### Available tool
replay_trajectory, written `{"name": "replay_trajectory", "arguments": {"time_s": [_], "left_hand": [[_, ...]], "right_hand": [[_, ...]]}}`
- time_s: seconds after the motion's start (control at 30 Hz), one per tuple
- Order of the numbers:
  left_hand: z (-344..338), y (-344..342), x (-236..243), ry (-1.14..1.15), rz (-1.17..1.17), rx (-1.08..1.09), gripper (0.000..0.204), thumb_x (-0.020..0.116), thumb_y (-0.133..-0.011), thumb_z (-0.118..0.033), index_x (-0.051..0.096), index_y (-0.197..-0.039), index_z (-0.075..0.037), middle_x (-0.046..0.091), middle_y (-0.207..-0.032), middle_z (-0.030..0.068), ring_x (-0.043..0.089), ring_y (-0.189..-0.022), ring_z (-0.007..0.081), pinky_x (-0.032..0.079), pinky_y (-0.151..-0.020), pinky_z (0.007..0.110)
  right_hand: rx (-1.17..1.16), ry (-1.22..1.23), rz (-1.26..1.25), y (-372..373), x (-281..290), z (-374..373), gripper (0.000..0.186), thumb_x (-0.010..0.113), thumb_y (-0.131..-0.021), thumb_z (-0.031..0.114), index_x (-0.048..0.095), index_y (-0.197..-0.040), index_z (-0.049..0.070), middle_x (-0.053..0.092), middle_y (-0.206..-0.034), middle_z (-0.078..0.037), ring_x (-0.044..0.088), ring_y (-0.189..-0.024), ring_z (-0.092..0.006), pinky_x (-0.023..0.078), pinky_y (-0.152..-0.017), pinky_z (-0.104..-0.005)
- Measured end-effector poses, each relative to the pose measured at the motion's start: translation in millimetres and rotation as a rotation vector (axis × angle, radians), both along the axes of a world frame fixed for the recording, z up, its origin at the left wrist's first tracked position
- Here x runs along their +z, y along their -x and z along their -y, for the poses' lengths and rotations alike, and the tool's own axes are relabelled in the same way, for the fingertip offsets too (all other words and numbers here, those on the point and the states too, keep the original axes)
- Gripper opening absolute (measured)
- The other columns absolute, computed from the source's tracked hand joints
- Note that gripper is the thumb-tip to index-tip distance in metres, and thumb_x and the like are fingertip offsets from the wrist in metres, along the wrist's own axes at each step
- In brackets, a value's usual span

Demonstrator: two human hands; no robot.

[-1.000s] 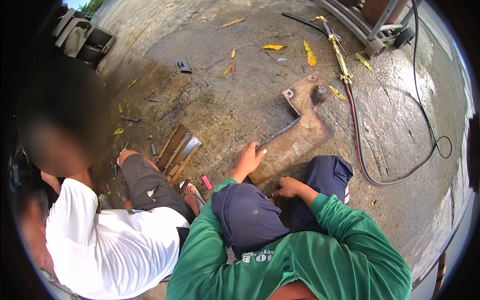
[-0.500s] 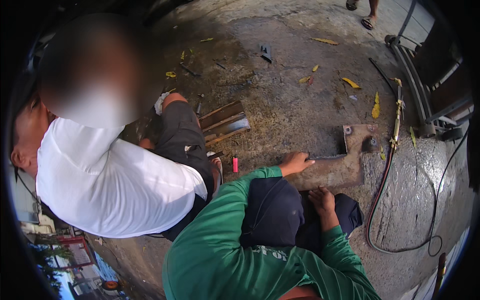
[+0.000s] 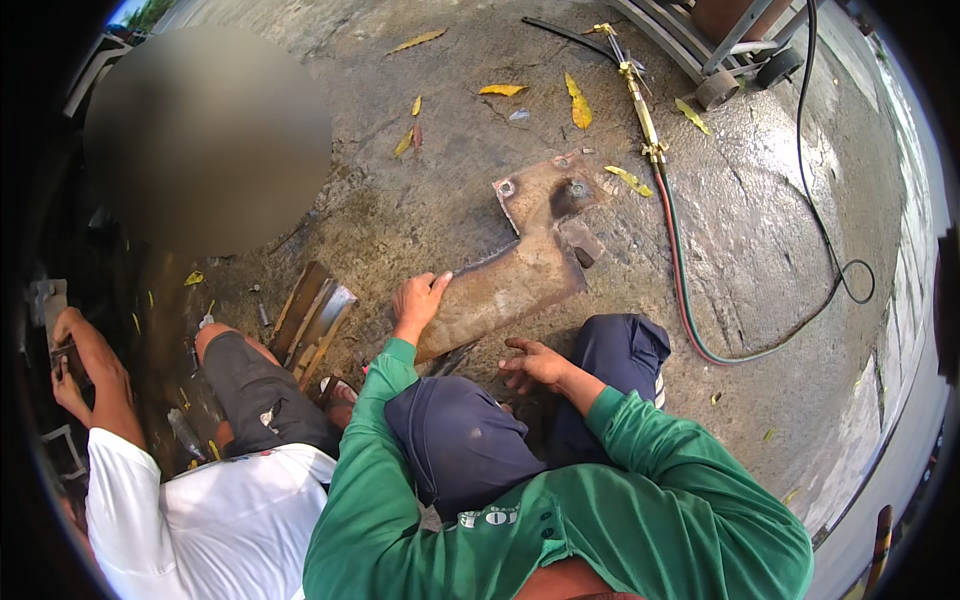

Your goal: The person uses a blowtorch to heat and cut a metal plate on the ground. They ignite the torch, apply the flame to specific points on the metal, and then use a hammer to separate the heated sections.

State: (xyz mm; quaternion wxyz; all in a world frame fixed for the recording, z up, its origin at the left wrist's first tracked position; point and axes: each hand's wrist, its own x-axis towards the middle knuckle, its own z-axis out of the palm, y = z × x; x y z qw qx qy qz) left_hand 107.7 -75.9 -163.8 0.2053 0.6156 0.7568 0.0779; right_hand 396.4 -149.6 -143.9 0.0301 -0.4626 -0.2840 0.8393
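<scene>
A rusty, L-shaped steel plate (image 3: pixel 500 295) with bolt heads at its far end lies on the concrete before my knees. My left hand (image 3: pixel 418 303) is closed over the plate's left end, its fingers at the dark, rough-cut edge. Between my knees, my right hand (image 3: pixel 533 365) hovers off the plate's near side. Its fingers are spread, with nothing in them. A small loose steel piece (image 3: pixel 580 242) lies against the plate's right side.
Beyond the plate lies a brass cutting torch (image 3: pixel 640 110) with red and green hoses (image 3: pixel 680 290) curving right. A wheeled cart (image 3: pixel 715 80) stands behind it. Steel channel pieces (image 3: pixel 312 320) lie left, beside a co-worker in a white shirt (image 3: pixel 245 520), whose hands hold something unclear.
The view has swung right, so the plate and torch appear turned and farther left. My right hand has come away from the plate's near edge and opened. My left hand stays on the plate.
</scene>
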Motion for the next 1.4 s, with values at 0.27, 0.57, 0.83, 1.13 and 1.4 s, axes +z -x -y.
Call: {"name": "replay_trajectory", "arguments": {"time_s": [0.27,0.57,0.83,1.13,1.4], "left_hand": [[1.3,14.0,-27.6,-0.121,0.106,0.037,0.065,0.063,-0.096,-0.059,0.055,-0.066,-0.002,0.046,-0.057,0.0193,0.045,-0.054,0.0397,0.037,-0.056,0.053],[-5.9,-1.9,-24.1,-0.075,0.142,0.036,0.059,0.062,-0.099,-0.056,0.06,-0.065,-0.008,0.047,-0.052,0.012,0.053,-0.052,0.0346,0.04,-0.052,0.052],[16.9,4.9,-25.6,-0.216,0.355,0.098,0.036,0.07,-0.098,-0.037,0.073,-0.092,-0.001,0.063,-0.093,0.0148,0.063,-0.086,0.0321,0.051,-0.072,0.049],[-16.4,152.6,31.3,-0.529,0.347,0.497,0.026,0.074,-0.094,-0.022,0.071,-0.107,0.0,0.072,-0.097,0.0157,0.069,-0.088,0.0322,0.055,-0.079,0.047],[-1.6,377.1,-5.4,-0.122,-0.29,1.057,0.051,0.065,-0.099,-0.025,0.054,-0.146,-0.01,0.055,-0.143,0.0196,0.05,-0.134,0.041,0.047,-0.109,0.053]], "right_hand": [[0.11,0.023,-0.016,0.3,-7.3,-6.3,0.056,0.073,-0.096,0.025,0.054,-0.141,-0.002,0.072,-0.11,-0.012,0.07,-0.085,-0.02,0.058,-0.069,-0.0346],[0.2,-0.037,-0.039,7.7,-8.1,0.8,0.029,0.069,-0.098,0.019,0.065,-0.118,-0.002,0.073,-0.102,-0.013,0.071,-0.083,-0.0209,0.058,-0.07,-0.034],[0.303,-0.175,-0.021,2.7,-6.3,2.9,0.02,0.068,-0.098,0.016,0.067,-0.105,-0.003,0.072,-0.091,-0.01,0.07,-0.078,-0.0203,0.058,-0.07,-0.0334],[0.321,-0.145,0.008,-4.8,-1.0,-0.3,0.018,0.068,-0.097,0.013,0.067,-0.105,-0.003,0.074,-0.094,-0.013,0.073,-0.084,-0.0219,0.058,-0.075,-0.0331],[0.433,-0.138,0.054,-4.4,18.2,-1.9,0.027,0.071,-0.095,0.012,0.067,-0.115,-0.006,0.076,-0.101,-0.011,0.069,-0.088,-0.0146,0.055,-0.082,-0.0294]]}}
